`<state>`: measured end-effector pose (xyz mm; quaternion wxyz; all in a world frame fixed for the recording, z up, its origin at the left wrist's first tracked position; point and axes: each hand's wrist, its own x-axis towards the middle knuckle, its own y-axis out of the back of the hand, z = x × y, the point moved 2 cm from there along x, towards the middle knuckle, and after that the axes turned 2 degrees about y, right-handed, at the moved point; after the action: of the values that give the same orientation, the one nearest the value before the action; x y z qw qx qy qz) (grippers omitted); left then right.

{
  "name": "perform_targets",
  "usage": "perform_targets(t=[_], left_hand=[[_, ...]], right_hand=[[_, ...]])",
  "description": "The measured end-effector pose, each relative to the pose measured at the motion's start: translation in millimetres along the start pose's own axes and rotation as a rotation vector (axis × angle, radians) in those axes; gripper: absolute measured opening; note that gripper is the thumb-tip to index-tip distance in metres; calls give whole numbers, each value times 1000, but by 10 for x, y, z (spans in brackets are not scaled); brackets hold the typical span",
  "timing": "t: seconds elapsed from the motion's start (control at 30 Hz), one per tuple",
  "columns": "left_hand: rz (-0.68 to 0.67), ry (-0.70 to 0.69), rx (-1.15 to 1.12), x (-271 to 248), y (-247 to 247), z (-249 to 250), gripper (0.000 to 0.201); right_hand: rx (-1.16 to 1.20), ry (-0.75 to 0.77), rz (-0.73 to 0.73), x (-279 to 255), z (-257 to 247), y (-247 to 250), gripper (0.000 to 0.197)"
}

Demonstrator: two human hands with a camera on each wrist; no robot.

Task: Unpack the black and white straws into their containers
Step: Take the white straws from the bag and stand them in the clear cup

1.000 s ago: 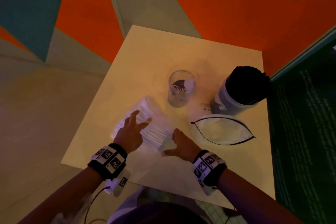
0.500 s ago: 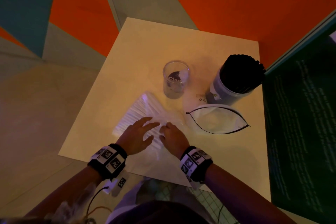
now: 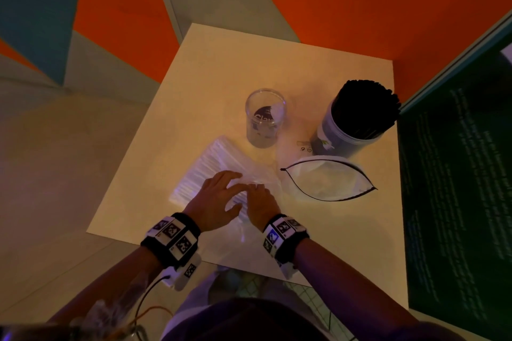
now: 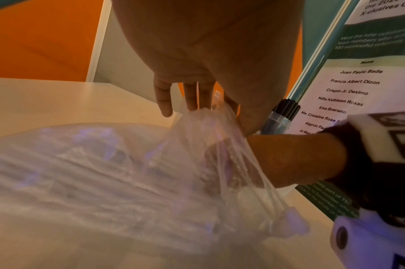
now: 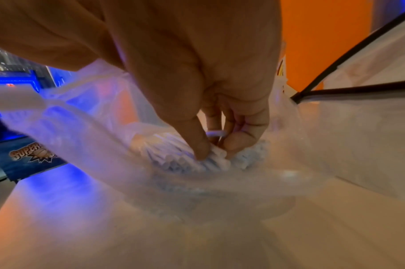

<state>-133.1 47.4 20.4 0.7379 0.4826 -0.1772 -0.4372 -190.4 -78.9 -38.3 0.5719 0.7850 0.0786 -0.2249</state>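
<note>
A clear plastic pack of white straws (image 3: 205, 166) lies on the cream table (image 3: 249, 63), left of centre. My left hand (image 3: 230, 188) rests on the pack's near end and pinches its loose film (image 4: 208, 116), lifting it. My right hand (image 3: 257, 194) is beside it, reaching into the pack's mouth. In the right wrist view its thumb and fingers (image 5: 201, 147) pinch the ends of the white straws (image 5: 174, 156). An empty clear glass container (image 3: 264, 119) stands behind the pack. A container full of black straws (image 3: 360, 116) stands at the back right.
A white pouch with a black zip edge (image 3: 327, 177) lies open on the table right of my hands. A dark green printed banner (image 3: 457, 174) stands along the table's right side. Orange and grey floor surrounds the table.
My right hand moved left from the table onto the pack's near end and took hold of straw ends. The left hand slid right along the pack to meet it.
</note>
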Motion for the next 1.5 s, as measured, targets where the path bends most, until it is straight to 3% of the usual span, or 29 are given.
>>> perform_targets(t=[0.27, 0.37, 0.47, 0.57, 0.63, 0.7, 0.83, 0.93, 0.97, 1.03, 1.1, 1.2, 1.23, 1.3, 1.37, 1.5], left_hand=[[88, -83, 67, 130, 25, 166, 36], [79, -117, 132, 235, 11, 218, 47], [-13, -96, 214, 384, -24, 273, 65], [39, -152, 154, 523, -7, 391, 51], [104, -214, 101, 612, 29, 469, 35], [103, -200, 52, 708, 88, 524, 35], [58, -36, -395, 782, 270, 542, 46], [3, 55, -555, 818, 308, 496, 52], [-1, 57, -570, 843, 311, 489, 51], [-14, 47, -593, 911, 318, 494, 46], [-31, -4, -622, 989, 321, 515, 28], [35, -122, -527, 1062, 375, 491, 6], [101, -132, -422, 1080, 394, 428, 19], [204, -53, -247, 1122, 481, 270, 64], [286, 28, -169, 1185, 591, 118, 81], [234, 91, -12, 1341, 670, -51, 51]], right_hand=[[-93, -18, -66, -219, 203, 253, 39], [-68, 14, -137, -384, 372, 648, 33], [-57, 105, -213, -583, 494, 1170, 26], [-82, 223, -193, -793, 503, 1697, 18], [-76, 261, -127, -861, 496, 1951, 17], [40, 261, -17, -845, 517, 2092, 17], [683, 235, 265, -732, 572, 2227, 54], [1052, 260, 303, -584, 576, 2193, 71], [1145, 287, 286, -523, 543, 2137, 66], [1285, 321, 270, -417, 426, 2012, 38], [1334, 326, 290, -327, 333, 1915, 17], [1378, 314, 305, -184, 333, 1939, 22], [1379, 312, 332, -136, 374, 2001, 24], [1434, 318, 431, -41, 504, 2192, 21], [1501, 302, 583, 57, 663, 2421, 18], [1428, 318, 895, 253, 820, 2757, 24]])
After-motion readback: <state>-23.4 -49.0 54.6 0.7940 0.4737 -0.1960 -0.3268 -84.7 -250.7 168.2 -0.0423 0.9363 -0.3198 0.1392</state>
